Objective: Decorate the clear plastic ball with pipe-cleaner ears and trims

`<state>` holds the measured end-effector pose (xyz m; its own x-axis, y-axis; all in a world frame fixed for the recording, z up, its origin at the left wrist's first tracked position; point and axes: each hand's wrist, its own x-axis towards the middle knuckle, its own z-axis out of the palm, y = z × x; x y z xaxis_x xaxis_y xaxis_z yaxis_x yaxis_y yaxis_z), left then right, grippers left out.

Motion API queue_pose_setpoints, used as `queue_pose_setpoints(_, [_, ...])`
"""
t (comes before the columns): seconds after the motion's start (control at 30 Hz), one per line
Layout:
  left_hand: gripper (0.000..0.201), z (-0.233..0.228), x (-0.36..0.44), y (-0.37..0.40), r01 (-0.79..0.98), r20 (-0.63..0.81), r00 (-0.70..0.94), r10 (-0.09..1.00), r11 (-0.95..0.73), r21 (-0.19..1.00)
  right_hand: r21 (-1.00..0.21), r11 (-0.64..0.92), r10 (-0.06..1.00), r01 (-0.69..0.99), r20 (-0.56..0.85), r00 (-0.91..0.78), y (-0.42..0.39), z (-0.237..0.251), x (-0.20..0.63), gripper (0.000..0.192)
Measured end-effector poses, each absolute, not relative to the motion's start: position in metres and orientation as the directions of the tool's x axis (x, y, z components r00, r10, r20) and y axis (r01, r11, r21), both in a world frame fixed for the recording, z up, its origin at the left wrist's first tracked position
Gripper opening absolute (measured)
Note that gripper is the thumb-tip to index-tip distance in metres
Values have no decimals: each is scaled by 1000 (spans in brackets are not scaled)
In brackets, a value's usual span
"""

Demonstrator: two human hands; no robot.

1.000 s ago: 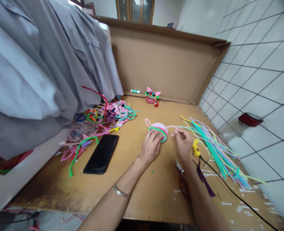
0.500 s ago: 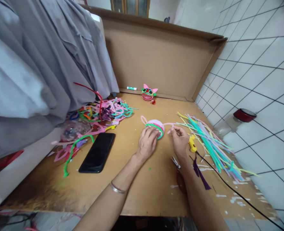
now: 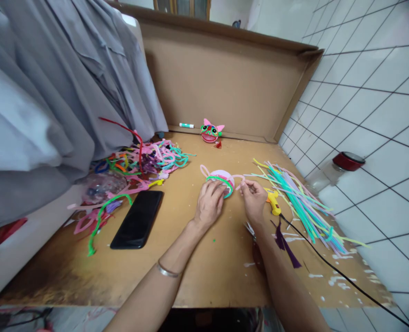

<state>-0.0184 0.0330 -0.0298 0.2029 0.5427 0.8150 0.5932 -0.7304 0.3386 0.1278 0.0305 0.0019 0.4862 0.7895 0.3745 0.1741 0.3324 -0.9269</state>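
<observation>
A small round pipe-cleaner face [image 3: 221,177], pale pink with green and red loops and a pink ear loop, lies on the brown table [image 3: 197,258]. My left hand [image 3: 209,205] rests on its near edge, pressing it down. My right hand [image 3: 254,199] pinches a pink pipe cleaner [image 3: 239,178] that arches out from the face's right side. A finished pink cat-like face [image 3: 210,132] stands at the back by the cardboard wall.
A bundle of straight pipe cleaners [image 3: 294,198] lies to the right, next to a yellow glue gun [image 3: 273,203] with a black cord. A black phone [image 3: 137,219] lies left, a tangle of bent pipe cleaners [image 3: 145,161] behind it. Grey cloth [image 3: 52,92] hangs left; a red-lidded jar [image 3: 343,168] stands right.
The view has shifted slightly. My right hand has drawn the pink pipe cleaner closer to the face; my left hand stays on it.
</observation>
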Motion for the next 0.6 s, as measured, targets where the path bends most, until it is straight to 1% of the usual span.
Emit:
queue_pose_setpoints(0.13, [26,-30,-18,33,602,827,206,523,-734,314,-930,336,795,150,366,484,31,1,128,23])
queue_pose_setpoints(0.37, [28,-31,-19,33,585,810,210,548,-734,346,-925,328,795,191,380,473,31,-1,128,24])
queue_pose_setpoints(0.6, [27,-29,-19,33,592,806,218,550,-731,339,-920,312,786,235,389,480,30,-4,127,24])
